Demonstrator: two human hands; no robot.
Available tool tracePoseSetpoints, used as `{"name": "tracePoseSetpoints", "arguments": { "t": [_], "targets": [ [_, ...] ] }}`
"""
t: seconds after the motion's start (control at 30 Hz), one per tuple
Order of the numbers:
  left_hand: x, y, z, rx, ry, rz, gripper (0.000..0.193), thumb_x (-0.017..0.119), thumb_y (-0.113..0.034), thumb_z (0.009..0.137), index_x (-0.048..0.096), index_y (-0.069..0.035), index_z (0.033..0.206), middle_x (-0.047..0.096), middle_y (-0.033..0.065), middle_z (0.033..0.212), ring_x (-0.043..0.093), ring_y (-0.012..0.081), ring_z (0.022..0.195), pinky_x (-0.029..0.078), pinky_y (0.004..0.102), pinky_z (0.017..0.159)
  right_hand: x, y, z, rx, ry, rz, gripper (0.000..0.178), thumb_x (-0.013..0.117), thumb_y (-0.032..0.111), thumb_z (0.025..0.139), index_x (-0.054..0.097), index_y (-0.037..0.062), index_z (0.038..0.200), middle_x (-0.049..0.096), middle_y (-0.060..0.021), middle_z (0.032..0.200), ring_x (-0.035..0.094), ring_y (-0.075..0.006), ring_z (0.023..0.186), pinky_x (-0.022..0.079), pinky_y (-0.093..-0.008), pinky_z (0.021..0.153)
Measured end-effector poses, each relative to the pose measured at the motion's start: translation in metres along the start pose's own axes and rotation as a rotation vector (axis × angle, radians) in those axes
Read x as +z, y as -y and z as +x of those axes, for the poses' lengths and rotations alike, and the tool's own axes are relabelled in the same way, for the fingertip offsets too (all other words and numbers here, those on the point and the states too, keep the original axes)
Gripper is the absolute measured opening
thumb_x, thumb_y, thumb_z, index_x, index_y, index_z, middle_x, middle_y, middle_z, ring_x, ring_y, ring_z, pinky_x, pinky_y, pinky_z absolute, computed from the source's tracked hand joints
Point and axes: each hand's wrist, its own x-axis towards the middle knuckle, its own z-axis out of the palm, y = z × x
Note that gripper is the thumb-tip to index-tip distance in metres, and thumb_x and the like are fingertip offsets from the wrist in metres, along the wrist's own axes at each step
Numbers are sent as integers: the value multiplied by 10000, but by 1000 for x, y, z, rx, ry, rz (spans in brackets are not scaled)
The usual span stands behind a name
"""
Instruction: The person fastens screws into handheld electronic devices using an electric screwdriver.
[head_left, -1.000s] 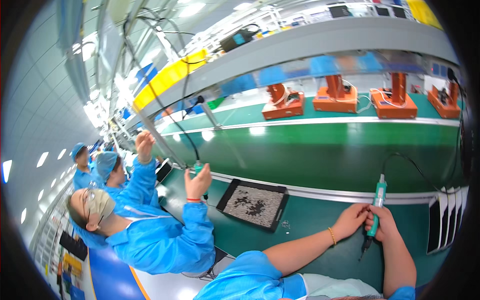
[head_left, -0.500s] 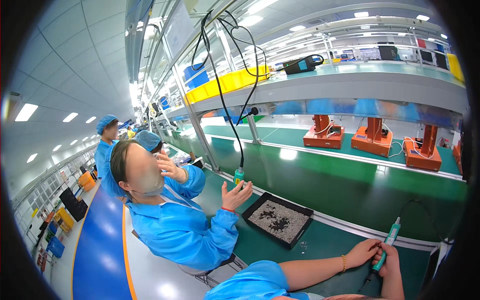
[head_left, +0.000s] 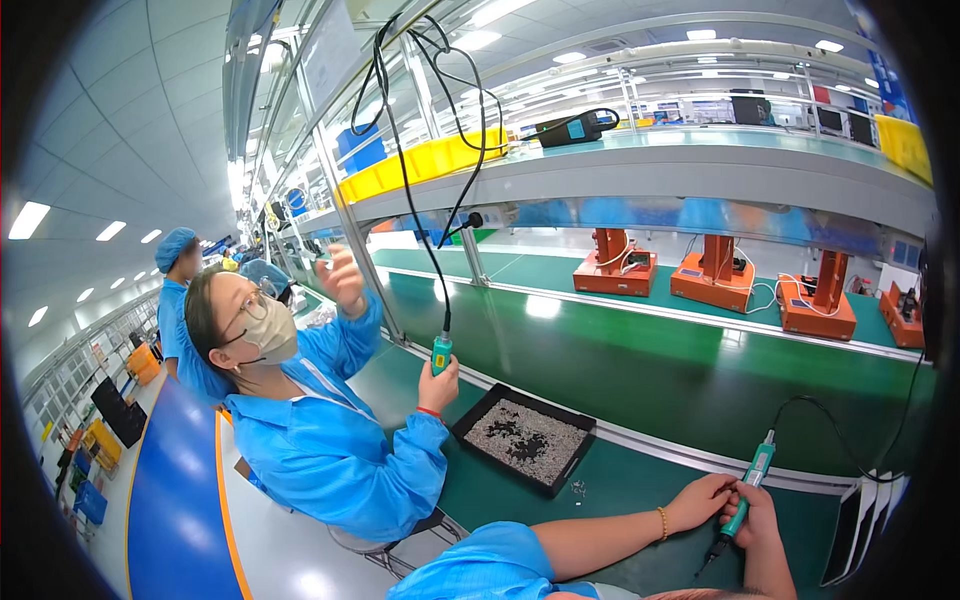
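My right hand (head_left: 757, 517) is wrapped around a teal electric screwdriver (head_left: 759, 466), held at a slant with its black tip pointing down toward the green bench. A dark cable leaves its upper end. My left hand (head_left: 698, 503), with a beaded bracelet at the wrist, rests against the right one; its fingers are curled together beside the screwdriver, and whether they pinch anything is hidden. Left of my forearm lies a black tray (head_left: 560, 478) full of small light metal parts, with bare patches showing. A few loose parts (head_left: 578, 489) lie by its near corner.
A seated co-worker (head_left: 320, 430) in blue grips another teal screwdriver (head_left: 442, 352) hanging from a cable, the other hand raised. Orange machines (head_left: 712, 278) stand across the green belt. Dark upright panels (head_left: 858, 525) stand at my right, and a shelf (head_left: 640, 180) runs overhead.
The whole view has shifted, so things sit further left. The co-worker's open hand has closed around the hanging screwdriver, and their other hand has moved away from the face. My hands keep their pose.
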Motion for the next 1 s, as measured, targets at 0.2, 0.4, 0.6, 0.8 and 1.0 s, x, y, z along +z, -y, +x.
{"name": "tracePoseSetpoints", "arguments": {
  "t": [0.2,0.4,0.6,0.8,1.0],
  "targets": [
    [4,2,-2,7,-18,-29,308,498,-103,972,546,3,1258,650,83,1016,623,155,899,505,292,827,2,0,-4,3,2,6,136,575,180,907,517,58,914,517,-37,679,500,-156,539,435,-335,474],
    [5,-2,-3,-28,-5,-130,291,503,-101,968,559,3,1234,647,78,981,620,152,872,510,294,802,4,1,-6,-7,-23,-23,136,572,185,910,518,60,907,518,-31,682,497,-142,532,432,-320,465],
    [0,-11,-2,-17,-22,-79,281,503,-96,965,560,11,1219,648,80,949,620,152,837,515,296,776,12,3,-8,-17,-33,-49,156,579,199,913,517,58,891,518,-22,678,495,-126,532,425,-296,459],
    [-2,-19,-3,-69,6,-181,290,501,-60,947,542,33,1218,636,67,919,613,137,821,515,278,762,11,3,-8,-35,-42,-52,151,581,200,914,522,61,906,519,-12,678,494,-114,532,423,-286,455],
    [0,-13,-4,-39,-10,-86,292,505,-68,949,544,29,1223,636,72,937,612,139,824,513,277,766,14,3,-11,-36,-58,-48,153,583,201,915,517,64,927,522,-16,681,494,-116,532,425,-288,457]
  ]
}}
